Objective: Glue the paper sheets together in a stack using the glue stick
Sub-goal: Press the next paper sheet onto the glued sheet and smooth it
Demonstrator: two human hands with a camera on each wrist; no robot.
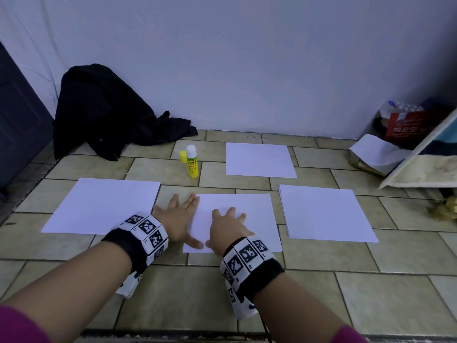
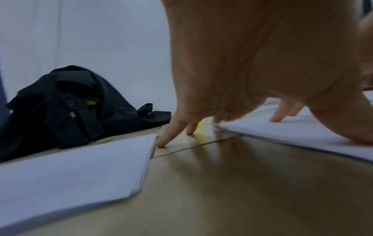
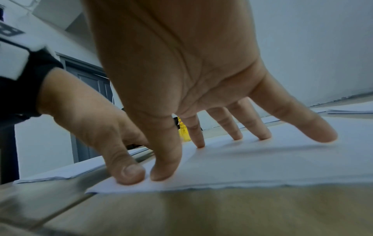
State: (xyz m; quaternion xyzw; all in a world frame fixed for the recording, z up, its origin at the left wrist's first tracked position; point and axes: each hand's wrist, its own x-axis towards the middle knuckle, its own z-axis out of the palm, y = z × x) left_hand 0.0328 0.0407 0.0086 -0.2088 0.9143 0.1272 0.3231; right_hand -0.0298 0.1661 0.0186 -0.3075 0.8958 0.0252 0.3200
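Note:
Several white paper sheets lie on the tiled floor. The middle sheet [image 1: 247, 219] is under both hands. My left hand [image 1: 179, 219] lies spread at its left edge, thumb on the paper, fingertips [image 2: 161, 144] on the tile. My right hand [image 1: 228, 226] presses flat on the sheet [image 3: 262, 162] with spread fingers [image 3: 321, 134]. A left sheet [image 1: 103, 204], a right stack [image 1: 324, 211] and a far sheet [image 1: 259, 159] lie around it. The yellow glue stick [image 1: 192, 164] stands uncapped behind the hands, its yellow cap [image 1: 183, 156] beside it.
A black garment [image 1: 103, 112] is heaped against the white wall at the back left. A dark door [image 1: 17, 125] is at far left. Boxes, crumpled paper [image 1: 378, 152] and a leaning board [image 1: 425, 164] crowd the back right corner.

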